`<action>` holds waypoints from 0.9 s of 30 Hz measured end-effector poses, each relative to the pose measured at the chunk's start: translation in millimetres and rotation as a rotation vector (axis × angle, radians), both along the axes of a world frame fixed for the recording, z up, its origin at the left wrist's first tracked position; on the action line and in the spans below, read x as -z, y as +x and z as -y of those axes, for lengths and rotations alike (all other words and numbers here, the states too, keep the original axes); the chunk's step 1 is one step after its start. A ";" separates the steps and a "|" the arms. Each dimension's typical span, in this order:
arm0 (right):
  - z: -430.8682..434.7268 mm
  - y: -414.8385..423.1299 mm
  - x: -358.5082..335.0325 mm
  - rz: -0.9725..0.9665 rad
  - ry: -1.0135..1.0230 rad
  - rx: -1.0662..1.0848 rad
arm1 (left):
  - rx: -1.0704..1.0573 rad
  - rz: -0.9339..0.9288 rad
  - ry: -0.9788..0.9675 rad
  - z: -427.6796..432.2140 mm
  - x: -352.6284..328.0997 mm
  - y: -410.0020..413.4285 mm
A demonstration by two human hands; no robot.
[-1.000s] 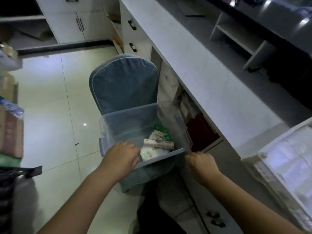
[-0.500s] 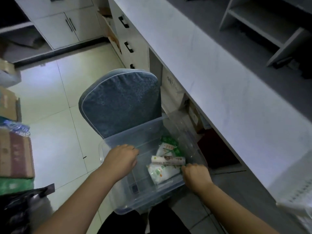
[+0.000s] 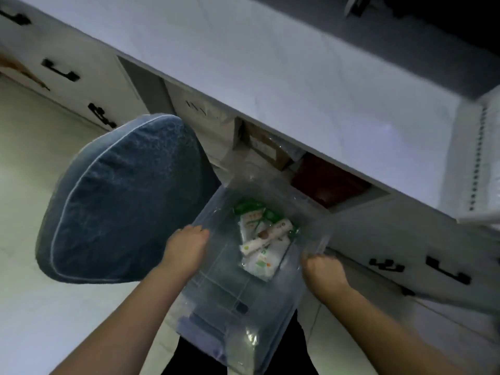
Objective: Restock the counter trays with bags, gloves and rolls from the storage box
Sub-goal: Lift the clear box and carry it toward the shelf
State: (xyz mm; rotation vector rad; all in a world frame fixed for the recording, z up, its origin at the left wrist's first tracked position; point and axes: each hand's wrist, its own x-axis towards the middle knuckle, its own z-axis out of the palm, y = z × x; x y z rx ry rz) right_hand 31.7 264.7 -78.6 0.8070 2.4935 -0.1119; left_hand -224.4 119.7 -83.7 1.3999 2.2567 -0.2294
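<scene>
Dim, bluish light throughout — floor [image 3: 35, 185] at left is the brightest patch, pale and washed. Top right corner falls to near black. Motion blur smears the drawer handles [image 3: 61, 70] and the table [image 3: 270, 77] edge; view tilted, lines bowed by the wide lens. Soft glints on the clear storage box [image 3: 216, 280] wall. Packets [image 3: 261, 247] inside read soft, print illegible.

Both hands grip a clear plastic storage box [image 3: 230, 288]: left hand [image 3: 186, 249] on its left rim, right hand [image 3: 323, 274] on its right. White-and-green packets [image 3: 263, 247] lie inside. A blue padded chair back [image 3: 121, 201] stands left, the white counter [image 3: 270, 63] beyond.
</scene>
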 end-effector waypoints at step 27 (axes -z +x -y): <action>121.7 49.6 48.7 -0.248 -0.044 1.253 | -0.052 0.208 0.075 -8.2 23.9 7.0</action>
